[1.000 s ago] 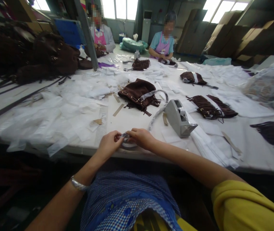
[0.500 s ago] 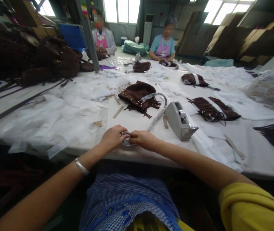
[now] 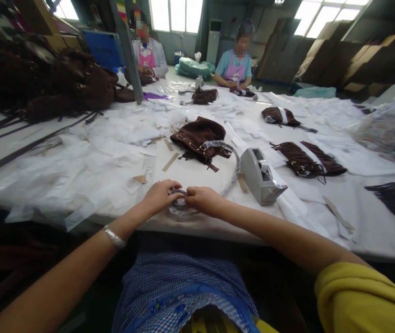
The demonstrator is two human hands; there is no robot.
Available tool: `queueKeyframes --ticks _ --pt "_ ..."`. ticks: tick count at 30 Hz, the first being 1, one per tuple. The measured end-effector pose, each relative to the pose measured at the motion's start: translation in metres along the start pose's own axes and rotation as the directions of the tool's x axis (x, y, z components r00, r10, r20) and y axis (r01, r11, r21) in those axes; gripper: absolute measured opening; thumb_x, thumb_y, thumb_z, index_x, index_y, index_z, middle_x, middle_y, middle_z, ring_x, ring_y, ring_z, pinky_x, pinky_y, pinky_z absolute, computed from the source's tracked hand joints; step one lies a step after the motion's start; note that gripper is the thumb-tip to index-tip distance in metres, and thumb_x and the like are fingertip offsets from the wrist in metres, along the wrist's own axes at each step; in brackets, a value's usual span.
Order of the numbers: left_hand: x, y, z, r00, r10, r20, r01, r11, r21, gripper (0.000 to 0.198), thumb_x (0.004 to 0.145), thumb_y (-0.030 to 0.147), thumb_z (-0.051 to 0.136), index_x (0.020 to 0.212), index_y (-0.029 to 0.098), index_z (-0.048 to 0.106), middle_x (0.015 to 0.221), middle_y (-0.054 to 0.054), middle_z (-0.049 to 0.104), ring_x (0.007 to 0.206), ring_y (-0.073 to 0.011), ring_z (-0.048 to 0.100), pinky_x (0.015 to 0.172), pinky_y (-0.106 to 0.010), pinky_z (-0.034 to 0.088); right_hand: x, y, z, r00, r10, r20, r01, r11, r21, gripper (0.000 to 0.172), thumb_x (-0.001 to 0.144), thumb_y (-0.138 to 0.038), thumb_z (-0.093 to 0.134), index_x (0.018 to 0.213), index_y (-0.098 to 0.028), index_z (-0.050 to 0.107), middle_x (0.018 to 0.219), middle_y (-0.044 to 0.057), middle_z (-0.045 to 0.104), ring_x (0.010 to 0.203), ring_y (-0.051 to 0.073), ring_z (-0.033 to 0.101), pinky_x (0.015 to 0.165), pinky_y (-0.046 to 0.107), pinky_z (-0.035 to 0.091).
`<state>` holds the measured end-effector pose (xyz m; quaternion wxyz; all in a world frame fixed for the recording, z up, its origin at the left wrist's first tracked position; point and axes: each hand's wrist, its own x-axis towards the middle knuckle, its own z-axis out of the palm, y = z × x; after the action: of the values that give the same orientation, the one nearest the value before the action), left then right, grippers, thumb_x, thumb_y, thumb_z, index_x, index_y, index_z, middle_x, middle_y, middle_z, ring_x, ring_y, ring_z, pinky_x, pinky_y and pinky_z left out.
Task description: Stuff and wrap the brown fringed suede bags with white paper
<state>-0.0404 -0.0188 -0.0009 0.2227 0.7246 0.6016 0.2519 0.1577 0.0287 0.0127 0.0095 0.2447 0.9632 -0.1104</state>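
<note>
A dark brown fringed drawstring bag (image 3: 200, 134) lies on the table ahead of my hands. From its metal ring a strap wrapped in clear plastic (image 3: 236, 171) curves round to the table's front edge, where it is coiled. My left hand (image 3: 161, 196) has its fingers closed on the coiled part of the strap. Close beside it, my right hand (image 3: 202, 200) pinches the same coil, its fingertips partly hidden. A grey tape dispenser (image 3: 258, 175) stands to the right of the strap.
Crumpled white wrapping sheets (image 3: 79, 162) cover the table's left side. Further wrapped brown bags (image 3: 313, 157) lie to the right. A heap of brown bags (image 3: 79, 83) is at the far left, near a metal post (image 3: 128, 51). Two people sit across the table.
The wrapped strap has swung outward into a wider, rounder curve close to the tape dispenser. Both hands have shifted slightly left and keep hold of the coil.
</note>
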Motion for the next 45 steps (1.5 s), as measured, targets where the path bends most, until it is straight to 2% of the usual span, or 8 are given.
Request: queueKeyframes --ticks 3,12,18,22,31,38,42,45 --pt "-0.015 -0.006 0.002 0.995 -0.074 -0.07 0.082 0.988 0.134 0.033 0.078 0.038 0.068 0.105 0.021 0.073 0.101 -0.008 0.073 0.09 -0.025 0.067 0.082 -0.035 0.052 0.001 -0.008 0.001 1.0 0.003 0.022 -0.003 1.0 -0.024 0.021 0.092 -0.035 0.063 0.093 -0.017 0.074 0.093 0.006 0.068 0.076 0.016 0.058 0.065 0.025 0.037" --pt "-0.001 -0.015 -0.006 0.993 0.07 0.09 -0.052 0.981 -0.189 0.028 0.08 0.032 0.065 0.103 0.02 0.073 0.096 -0.004 0.076 0.092 -0.0205 0.07 0.084 -0.029 0.053 0.003 0.01 -0.022 0.911 -0.397 0.107 0.411 0.889 -0.202 0.021 0.097 -0.025 0.054 0.112 -0.024 0.069 0.114 0.004 0.064 0.095 0.017 0.059 0.069 0.027 0.04" --pt "-0.038 -0.003 -0.003 0.984 -0.105 -0.141 0.132 0.972 0.195 0.038 0.092 0.05 0.052 0.111 0.027 0.074 0.105 -0.007 0.072 0.094 -0.024 0.067 0.085 -0.034 0.051 0.008 -0.018 0.0 0.972 -0.227 0.056 0.234 0.934 -0.27 0.021 0.097 -0.024 0.053 0.105 -0.014 0.07 0.107 0.011 0.065 0.094 0.021 0.06 0.067 0.028 0.043" --pt "-0.041 -0.002 0.0 0.978 -0.162 -0.133 0.186 0.963 0.195 0.038 0.089 0.039 0.059 0.121 0.022 0.069 0.107 -0.009 0.071 0.095 -0.0239 0.067 0.084 -0.032 0.051 0.011 -0.029 0.005 0.997 -0.079 -0.003 0.078 0.989 -0.127 0.023 0.095 -0.029 0.057 0.099 -0.013 0.073 0.099 0.011 0.068 0.083 0.02 0.062 0.066 0.028 0.043" --pt "0.004 -0.02 -0.022 0.941 0.266 0.209 -0.266 0.964 -0.03 0.033 0.084 0.023 0.062 0.116 0.024 0.069 0.103 -0.001 0.075 0.094 -0.0186 0.068 0.085 -0.027 0.048 0.003 0.0 -0.02 0.948 -0.317 0.029 0.318 0.941 -0.119 0.023 0.096 -0.026 0.057 0.117 -0.026 0.068 0.117 0.005 0.065 0.096 0.018 0.06 0.071 0.026 0.043" --pt "-0.035 -0.014 -0.012 0.979 -0.082 -0.186 0.103 0.989 0.104 0.038 0.087 0.048 0.06 0.11 0.021 0.073 0.104 -0.008 0.071 0.089 -0.0222 0.066 0.084 -0.033 0.051 0.011 -0.025 0.002 0.976 -0.218 0.027 0.217 0.94 -0.262 0.022 0.097 -0.024 0.051 0.103 -0.016 0.071 0.103 0.011 0.067 0.089 0.022 0.061 0.07 0.031 0.045" --pt "-0.052 -0.009 -0.004 0.969 -0.164 -0.187 0.19 0.973 0.133 0.044 0.088 0.045 0.058 0.123 0.02 0.068 0.093 -0.007 0.07 0.079 -0.0211 0.065 0.08 -0.033 0.05 0.014 -0.04 0.01 0.999 -0.029 -0.03 0.024 0.989 -0.143 0.028 0.097 -0.031 0.051 0.096 -0.013 0.073 0.092 0.011 0.068 0.078 0.02 0.062 0.066 0.029 0.045" --pt "-0.043 -0.014 -0.005 0.976 -0.176 -0.125 0.189 0.977 0.096 0.041 0.085 0.036 0.06 0.122 0.018 0.068 0.104 -0.008 0.072 0.084 -0.0215 0.066 0.08 -0.032 0.051 0.011 -0.035 0.001 0.994 -0.106 -0.035 0.104 0.994 -0.038 0.026 0.097 -0.031 0.053 0.108 -0.017 0.072 0.103 0.009 0.069 0.083 0.018 0.063 0.07 0.027 0.045"
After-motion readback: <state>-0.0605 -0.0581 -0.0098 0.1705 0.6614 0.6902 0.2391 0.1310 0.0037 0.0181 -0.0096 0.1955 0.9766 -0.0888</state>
